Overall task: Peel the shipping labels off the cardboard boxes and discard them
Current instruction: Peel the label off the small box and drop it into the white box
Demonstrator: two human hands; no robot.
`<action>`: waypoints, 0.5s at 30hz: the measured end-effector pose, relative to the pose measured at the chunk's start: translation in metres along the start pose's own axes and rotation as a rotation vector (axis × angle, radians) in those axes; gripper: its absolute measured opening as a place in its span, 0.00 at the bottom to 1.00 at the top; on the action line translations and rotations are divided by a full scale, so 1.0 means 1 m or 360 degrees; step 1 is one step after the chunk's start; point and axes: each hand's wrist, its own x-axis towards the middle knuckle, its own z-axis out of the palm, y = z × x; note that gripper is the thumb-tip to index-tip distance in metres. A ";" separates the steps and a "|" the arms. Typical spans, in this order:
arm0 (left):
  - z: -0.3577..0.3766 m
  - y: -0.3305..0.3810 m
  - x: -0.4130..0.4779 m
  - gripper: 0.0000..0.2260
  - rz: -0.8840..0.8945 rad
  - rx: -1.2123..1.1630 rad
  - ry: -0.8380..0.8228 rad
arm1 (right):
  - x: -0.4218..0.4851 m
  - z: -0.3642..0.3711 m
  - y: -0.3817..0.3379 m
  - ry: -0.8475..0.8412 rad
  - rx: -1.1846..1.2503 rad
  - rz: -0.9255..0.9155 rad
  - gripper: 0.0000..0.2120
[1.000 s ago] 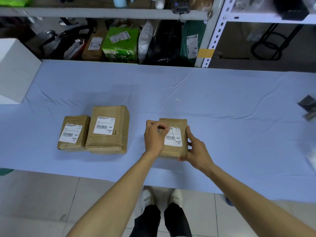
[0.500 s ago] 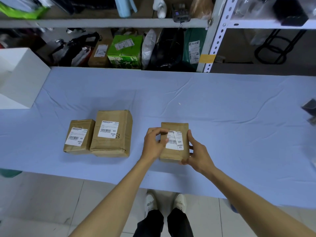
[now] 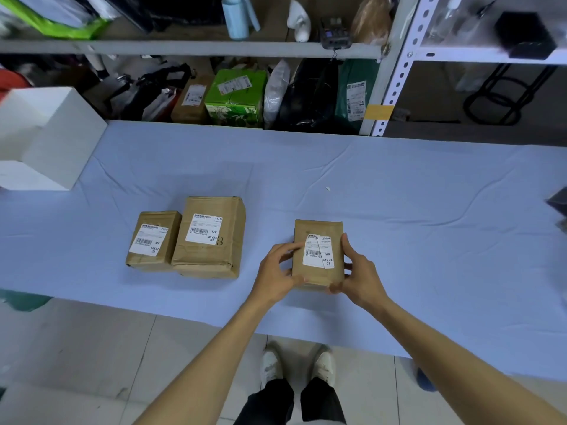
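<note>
Looking down from my head, I am holding a brown box (image 3: 317, 228) between both hands, near the front edge of the worktop (image 3: 429, 210), which is lying under a pale blue cloth. I cannot tell whether the box's underside is touching the cloth.

My left grip (image 3: 276, 271) is curling round the box's left side, with the fingertips bending in over the top face, just beside the left edge of the label (image 3: 319, 252). My right grip (image 3: 360, 271) is clasping the right side, thumb lying along the top right edge and fingers wrapping under the near corner.

The label is white, showing a barcode and the print "29/42", "MX" and "MXRC 03". A crease or tear is running down it from top to bottom, and its upper left corner is looking rumpled. The rest of it is lying flat on the cardboard.

To the left, well apart from my hands, a little box (image 3: 144, 262) and a bigger box (image 3: 208, 259) are sitting side by side, touching, each one wearing a white barcode label on top.

At the far left a white box (image 3: 55, 139) is resting on the worktop. Behind the worktop a shelf (image 3: 184, 47) is carrying parcels and bags, among them a green carton (image 3: 234, 96). My shoes (image 3: 270, 363) are showing on the tiled floor below.
</note>
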 end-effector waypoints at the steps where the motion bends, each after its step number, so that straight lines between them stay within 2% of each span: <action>1: -0.001 0.000 0.000 0.29 -0.0004 -0.0038 -0.0008 | 0.000 0.000 0.000 -0.0002 0.0000 0.0002 0.57; 6: 0.000 -0.001 0.007 0.27 -0.0007 0.0118 0.0044 | -0.002 0.000 -0.002 -0.0004 -0.0014 0.0020 0.57; 15: 0.008 0.016 0.044 0.09 0.0012 0.0301 0.0332 | 0.000 0.008 -0.003 0.0089 -0.0012 0.0051 0.56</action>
